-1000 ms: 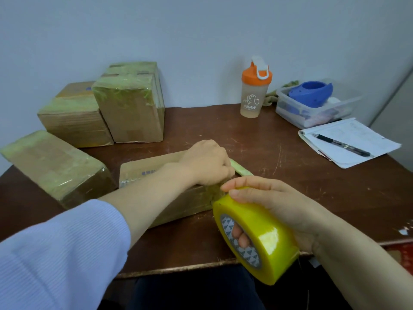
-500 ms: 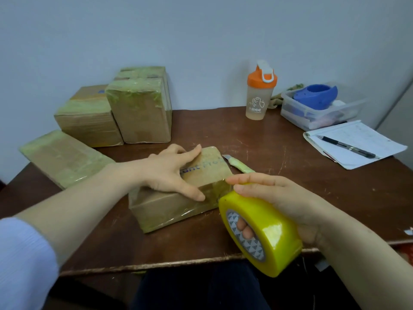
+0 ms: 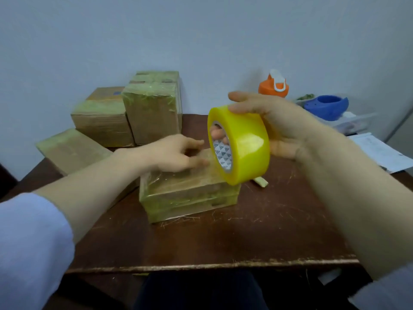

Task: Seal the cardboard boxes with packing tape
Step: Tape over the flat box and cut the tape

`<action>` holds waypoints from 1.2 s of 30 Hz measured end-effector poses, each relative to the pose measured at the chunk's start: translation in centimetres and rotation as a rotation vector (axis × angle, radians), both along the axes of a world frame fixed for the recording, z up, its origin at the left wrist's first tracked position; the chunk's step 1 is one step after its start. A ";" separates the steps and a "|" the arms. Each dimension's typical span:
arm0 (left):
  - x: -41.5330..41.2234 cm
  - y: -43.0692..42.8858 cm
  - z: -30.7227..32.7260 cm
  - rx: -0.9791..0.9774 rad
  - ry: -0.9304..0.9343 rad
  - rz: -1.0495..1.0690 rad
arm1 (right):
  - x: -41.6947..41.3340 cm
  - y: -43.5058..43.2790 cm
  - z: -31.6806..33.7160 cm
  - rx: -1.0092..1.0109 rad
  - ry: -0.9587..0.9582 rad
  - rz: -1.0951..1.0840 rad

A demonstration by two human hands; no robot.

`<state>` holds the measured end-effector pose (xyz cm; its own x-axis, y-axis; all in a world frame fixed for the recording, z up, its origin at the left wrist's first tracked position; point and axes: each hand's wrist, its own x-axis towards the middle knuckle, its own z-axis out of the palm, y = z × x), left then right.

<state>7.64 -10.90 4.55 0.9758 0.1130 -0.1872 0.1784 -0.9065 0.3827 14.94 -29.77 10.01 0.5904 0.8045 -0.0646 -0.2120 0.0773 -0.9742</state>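
1. Cardboard box (image 3: pixel 187 198) lies flat at the centre of the worktop (image 3: pixel 257 233), wrapped in glossy clear tape on its top and near side.
2. Left grip (image 3: pixel 174 153) rests on the box top at its 12 o'clock edge, fingers loosely extended and holding nothing. This part of the frame is blurred.
3. Right grip (image 3: pixel 283 128) holds the yellow tape roll (image 3: pixel 245 146) on edge over the box's 3 o'clock end, with the thumb on the outer rim and fingers through the core.
4. Whether a strand runs from roll to box cannot be told.
5. Three taped boxes (image 3: pixel 154 113) stand grouped at 10 to 11 o'clock of the centre box.
6. An orange-lidded bottle (image 3: pixel 273 87) is at 1 o'clock against the wall.
7. Papers (image 3: pixel 380 153) lie at 3 o'clock.
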 end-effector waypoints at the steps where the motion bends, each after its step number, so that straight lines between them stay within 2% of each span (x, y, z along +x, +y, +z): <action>1: 0.0 -0.5 -0.4 0.050 0.049 -0.024 | 0.3 0.6 -0.2 -0.008 -0.019 -0.019; 3: 0.3 -1.4 -1.3 0.132 0.093 -0.066 | 0.7 1.2 -0.8 -0.009 -0.060 -0.048; 8: 0.5 -1.7 -2.9 0.130 -0.122 -0.006 | 0.0 2.1 -1.5 0.053 -0.049 -0.123; 11: 0.4 -1.5 -3.1 0.086 -0.103 0.025 | -1.6 1.2 -1.2 0.110 -0.094 -0.166; 15: 0.5 -1.4 -3.1 0.105 -0.083 0.013 | -4.1 -1.7 -0.3 0.089 -0.163 -0.170; 24: 0.5 -1.3 -3.2 0.135 -0.075 -0.034 | -8.9 -7.0 -4.0 -0.065 0.004 -0.172; 36: 0.5 -1.3 -2.8 0.180 -0.034 -0.052 | -9.6 -6.6 -7.3 -0.098 0.071 -0.188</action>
<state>8.14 -12.22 1.77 0.9867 0.0907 -0.1352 0.1190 -0.9685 0.2189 5.30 -36.39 2.67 0.7209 0.6684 -0.1833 -0.2707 0.0280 -0.9623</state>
